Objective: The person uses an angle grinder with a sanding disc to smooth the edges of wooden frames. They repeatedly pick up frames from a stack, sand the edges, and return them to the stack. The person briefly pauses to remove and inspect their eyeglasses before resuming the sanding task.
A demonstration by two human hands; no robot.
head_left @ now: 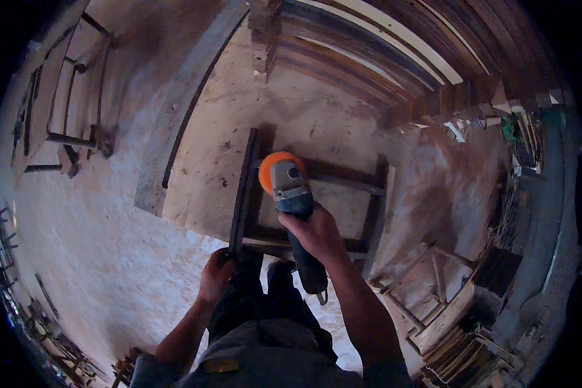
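Observation:
My right hand grips the body of a blue-grey angle grinder with an orange disc at its tip. The disc sits over the top of a dark wooden frame that lies on a pale board on the floor. My left hand holds the near corner of the frame's left rail. My legs in dark trousers stand just below the frame.
A long plank runs diagonally at the board's left. Stacked dark planks fill the upper right. More wooden frames lie at the lower right, and other frames rest at the upper left on the dusty floor.

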